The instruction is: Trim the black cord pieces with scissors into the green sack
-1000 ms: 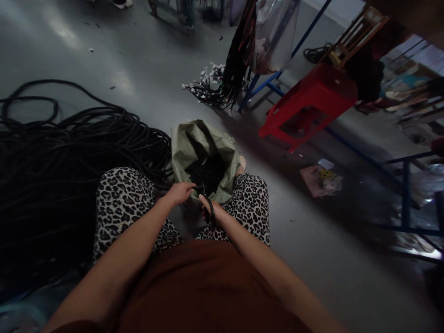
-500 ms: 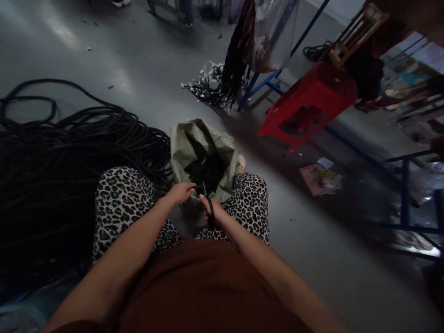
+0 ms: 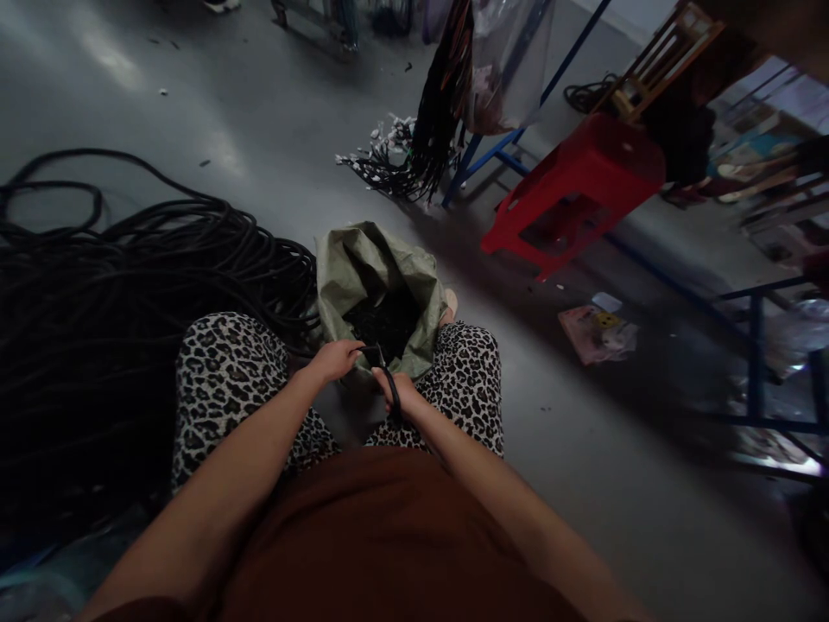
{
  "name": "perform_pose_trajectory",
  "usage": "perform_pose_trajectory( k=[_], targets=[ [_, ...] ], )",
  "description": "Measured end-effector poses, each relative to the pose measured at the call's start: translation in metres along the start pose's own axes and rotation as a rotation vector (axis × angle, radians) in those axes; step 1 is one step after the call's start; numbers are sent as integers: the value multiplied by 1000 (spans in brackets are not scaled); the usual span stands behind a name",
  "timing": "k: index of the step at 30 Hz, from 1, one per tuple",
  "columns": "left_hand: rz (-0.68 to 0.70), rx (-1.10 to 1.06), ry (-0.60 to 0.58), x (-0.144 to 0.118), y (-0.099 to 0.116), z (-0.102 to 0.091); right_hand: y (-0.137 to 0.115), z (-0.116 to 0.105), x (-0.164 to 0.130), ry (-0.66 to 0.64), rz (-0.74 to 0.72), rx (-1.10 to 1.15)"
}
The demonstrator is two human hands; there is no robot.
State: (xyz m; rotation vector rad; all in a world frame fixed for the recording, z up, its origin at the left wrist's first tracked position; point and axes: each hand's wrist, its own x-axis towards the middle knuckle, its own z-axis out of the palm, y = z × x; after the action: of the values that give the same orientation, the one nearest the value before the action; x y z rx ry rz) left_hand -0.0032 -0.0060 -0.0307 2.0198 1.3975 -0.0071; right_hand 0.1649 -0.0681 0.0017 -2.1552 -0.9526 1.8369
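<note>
Between my knees stands an olive woven sack (image 3: 424,268), its mouth rolled open, with dark cut scraps (image 3: 385,320) inside. My left hand (image 3: 338,358) pinches a black cable (image 3: 368,349) over the sack's near rim; the cable's end points right. In my right hand (image 3: 402,393) is a pair of scissors (image 3: 391,384) with black handles. Their blades reach up to the cable's end, near the left fingertips. Whether the blades touch the cable is too small to tell.
A big heap of black cable (image 3: 194,233) lies on the floor at the left. Ahead, a bundle of black wires with white ends (image 3: 431,130) hangs from a blue frame (image 3: 496,151). A red stool (image 3: 583,190) stands at the right, near a person's dark clothing and a pink packet (image 3: 589,333).
The scissors and my right hand have shifted very slightly, with the blades a little lower. My left hand keeps its hold on the cable. The whole view has drifted a few pixels.
</note>
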Motion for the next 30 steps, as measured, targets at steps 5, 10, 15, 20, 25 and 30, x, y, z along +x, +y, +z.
perform_pose_trajectory(
  k=[5,10,15,20,25,30],
  targets=[
    [-26,17,-9,1,2,-2,2,-1,2,17,19,53],
    [-44,-5,10,-1,5,-5,2,-2,2,0,27,127],
    [-34,-25,74,-2,6,-8,3,-1,2,-83,83,172],
    [-25,-21,101,-1,5,-7,2,0,1,-150,73,130],
    [-7,14,68,0,3,-4,5,3,7,-144,54,68],
    [4,43,25,-2,4,-4,6,4,10,-132,31,43]
  ],
)
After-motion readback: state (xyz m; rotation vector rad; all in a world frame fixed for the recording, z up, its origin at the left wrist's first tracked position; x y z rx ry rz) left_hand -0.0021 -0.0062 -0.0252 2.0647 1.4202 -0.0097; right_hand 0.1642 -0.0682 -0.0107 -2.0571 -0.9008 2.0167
